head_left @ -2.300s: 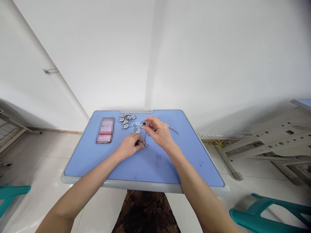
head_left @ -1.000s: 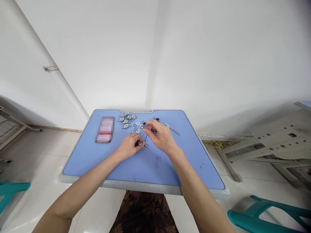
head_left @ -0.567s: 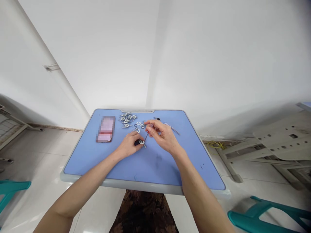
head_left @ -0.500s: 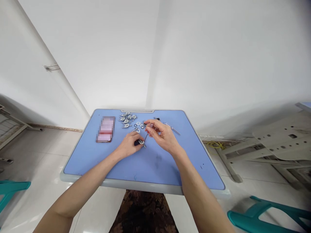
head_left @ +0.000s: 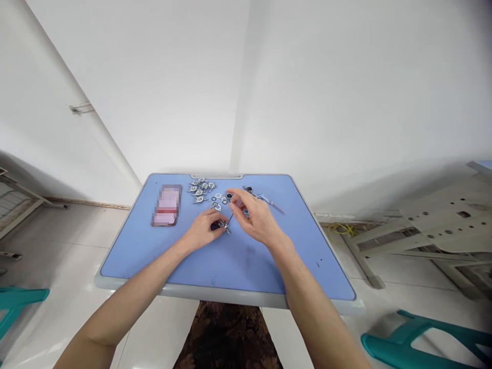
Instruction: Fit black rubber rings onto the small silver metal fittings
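Note:
My left hand (head_left: 203, 230) is closed on a small metal valve (head_left: 226, 228) with a dark part, pinned against the blue tabletop. My right hand (head_left: 253, 215) is closed around a screwdriver, its handle mostly hidden by the fingers. The thin screwdriver shaft (head_left: 230, 219) slants down to the valve, with its tip at or touching the metal. Just beyond the hands lie flat metal plates (head_left: 218, 197) and black rings (head_left: 214, 199).
A pile of small metal parts with stems (head_left: 200, 189) sits at the back. A phone (head_left: 166, 205) lies at the left. Thin metal rods (head_left: 272, 203) and a black-and-metal part (head_left: 249, 189) are at the back right. Green stools (head_left: 400, 343) flank the desk (head_left: 246, 297).
The fingers of my right hand have shifted slightly around the screwdriver, and its red handle shows less now. My left hand stays in place on the valve.

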Demonstrator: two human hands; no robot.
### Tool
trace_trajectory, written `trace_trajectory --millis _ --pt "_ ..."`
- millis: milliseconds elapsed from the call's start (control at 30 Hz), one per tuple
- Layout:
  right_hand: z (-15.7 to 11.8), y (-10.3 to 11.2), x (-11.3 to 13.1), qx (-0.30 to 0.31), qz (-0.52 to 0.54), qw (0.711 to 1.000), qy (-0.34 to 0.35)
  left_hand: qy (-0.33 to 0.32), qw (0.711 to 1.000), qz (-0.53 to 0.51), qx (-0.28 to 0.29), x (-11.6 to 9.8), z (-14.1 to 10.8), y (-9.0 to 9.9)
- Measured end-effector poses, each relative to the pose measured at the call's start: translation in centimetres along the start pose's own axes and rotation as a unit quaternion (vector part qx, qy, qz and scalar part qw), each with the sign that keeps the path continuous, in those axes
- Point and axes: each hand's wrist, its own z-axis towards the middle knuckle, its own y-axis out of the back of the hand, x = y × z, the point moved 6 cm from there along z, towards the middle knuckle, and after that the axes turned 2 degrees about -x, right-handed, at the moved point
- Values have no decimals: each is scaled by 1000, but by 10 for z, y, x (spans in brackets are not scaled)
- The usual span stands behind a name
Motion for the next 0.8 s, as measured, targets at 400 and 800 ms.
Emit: trace_trajectory --millis 400,800 --pt "1 -5 -11 -8 13 999 -41 -3 1000 1 27 0 -1 2" --pt "4 -8 -22 -51 19 996 -65 45 998 -41 24 5 1 4"
